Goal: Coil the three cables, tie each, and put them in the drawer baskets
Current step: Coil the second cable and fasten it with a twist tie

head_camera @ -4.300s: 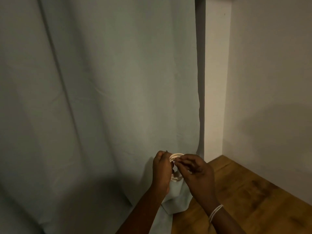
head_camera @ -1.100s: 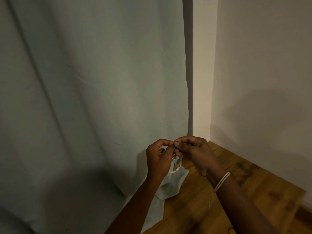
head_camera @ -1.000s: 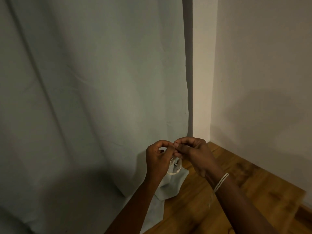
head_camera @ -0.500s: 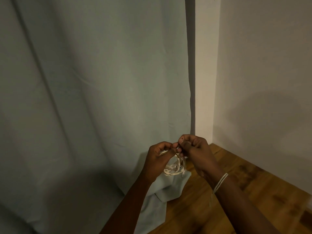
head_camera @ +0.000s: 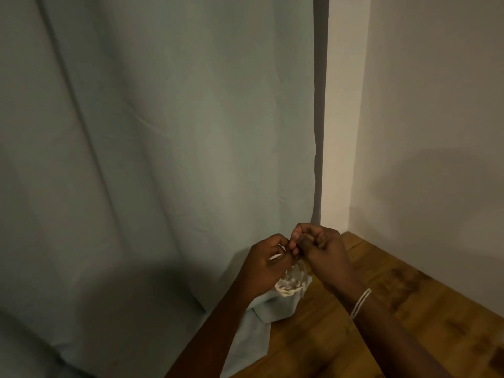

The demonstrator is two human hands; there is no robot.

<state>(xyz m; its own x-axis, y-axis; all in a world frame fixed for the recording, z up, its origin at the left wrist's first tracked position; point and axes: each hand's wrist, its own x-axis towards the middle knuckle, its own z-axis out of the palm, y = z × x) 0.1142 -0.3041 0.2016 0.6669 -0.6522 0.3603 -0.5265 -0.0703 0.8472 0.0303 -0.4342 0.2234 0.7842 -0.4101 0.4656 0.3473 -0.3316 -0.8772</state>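
Note:
A small coil of white cable [head_camera: 291,285] hangs between my two hands, low in the middle of the head view. My left hand [head_camera: 266,266] grips the coil's left side, and a short white strand shows between its fingers. My right hand [head_camera: 317,248] pinches the top of the coil with curled fingers, touching the left hand. The upper part of the coil is hidden by my fingers. No drawer or basket is in view.
A pale grey-green curtain [head_camera: 152,159] fills the left and middle, its hem [head_camera: 275,309] bunched on the wooden floor [head_camera: 381,323]. Cream walls [head_camera: 436,132] meet in a corner at the right. A white band [head_camera: 360,302] circles my right wrist.
Both hands stay together on the coil. Over the last second the coil has hung lower and more loops show under my fingers. The camera has shifted slightly.

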